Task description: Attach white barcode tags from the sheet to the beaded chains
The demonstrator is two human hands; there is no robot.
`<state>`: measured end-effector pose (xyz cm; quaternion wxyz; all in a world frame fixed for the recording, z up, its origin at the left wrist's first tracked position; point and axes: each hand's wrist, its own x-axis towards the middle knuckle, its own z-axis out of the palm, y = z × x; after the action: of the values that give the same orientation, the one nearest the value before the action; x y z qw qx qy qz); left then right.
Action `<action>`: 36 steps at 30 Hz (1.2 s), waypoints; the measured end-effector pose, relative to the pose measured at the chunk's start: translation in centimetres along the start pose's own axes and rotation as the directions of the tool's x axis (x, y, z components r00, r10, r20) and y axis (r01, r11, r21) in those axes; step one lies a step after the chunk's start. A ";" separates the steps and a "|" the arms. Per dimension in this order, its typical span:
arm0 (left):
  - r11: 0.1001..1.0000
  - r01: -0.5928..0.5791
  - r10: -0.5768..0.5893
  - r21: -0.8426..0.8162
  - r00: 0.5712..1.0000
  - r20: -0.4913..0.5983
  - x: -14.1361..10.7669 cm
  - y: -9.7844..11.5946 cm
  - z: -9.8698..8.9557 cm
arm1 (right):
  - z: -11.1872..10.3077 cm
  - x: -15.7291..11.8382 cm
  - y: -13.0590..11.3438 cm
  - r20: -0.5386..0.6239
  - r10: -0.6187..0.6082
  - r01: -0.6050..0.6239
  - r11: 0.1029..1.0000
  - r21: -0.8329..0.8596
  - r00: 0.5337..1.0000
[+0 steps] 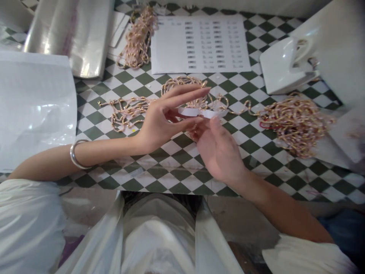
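My left hand (161, 121) reaches in from the left, with a silver bangle (76, 154) on its wrist. Its thumb and fingers hold one end of a white paper strip (199, 112). My right hand (218, 150) pinches the strip's other side under its thumb. Behind the strip lies a tangled gold-and-pink beaded chain (125, 110), which runs right to a large blurred heap of the same chain (296, 125). Another coil of chain (138, 38) lies at the top.
The surface is a green-and-white checkered tabletop (182, 167). A printed sheet of barcodes (199, 43) lies at the far side, a clear plastic roll (68, 34) and a plastic sheet (34, 110) at the left, and a glossy white handled device (288, 64) at the upper right.
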<state>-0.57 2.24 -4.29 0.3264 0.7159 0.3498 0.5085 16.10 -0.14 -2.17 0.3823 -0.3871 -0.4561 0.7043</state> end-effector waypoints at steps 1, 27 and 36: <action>1.000 0.012 -0.012 0.001 1.000 0.001 0.0 0.0 0.0 | 0.0 0.0 0.0 0.003 0.004 -0.004 1.000 -0.007 1.000; 0.986 -0.016 0.004 0.164 0.997 0.077 0.4 1.3 -0.6 | -0.4 0.1 0.5 0.006 -0.021 0.020 0.994 0.111 1.000; 0.993 -0.005 -0.003 0.118 0.998 0.066 0.4 1.4 -0.5 | -0.6 0.2 0.6 0.042 -0.007 0.005 0.998 0.060 0.999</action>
<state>-0.70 1.92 -2.80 0.2949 0.7505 0.3678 0.4631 16.43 0.09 -2.98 0.3859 -0.3591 -0.4441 0.7245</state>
